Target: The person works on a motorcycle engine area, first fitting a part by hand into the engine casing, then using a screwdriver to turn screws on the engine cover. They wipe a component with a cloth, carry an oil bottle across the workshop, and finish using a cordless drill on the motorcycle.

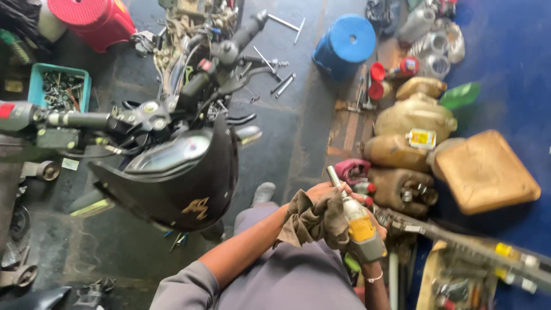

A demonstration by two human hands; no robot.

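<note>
My left hand [321, 193] presses a crumpled brown rag [307, 221] around a hand tool [361, 227] with a yellow and grey body and a thin metal shaft that points up and away from me. My right hand [376, 218] grips the tool's body from the right and is mostly hidden behind it; a thin bracelet shows on its wrist. Both hands sit above my lap in grey clothing. A motorcycle's black front fairing [183, 183] is close on my left.
The motorcycle's handlebar [74, 120] reaches left. On the floor are a teal tray of bolts [57, 86], a red stool [94, 20], a blue stool [347, 43], loose wrenches [281, 83] and tan oil cans [413, 117]. A cluttered tool rack [488, 252] stands at the right.
</note>
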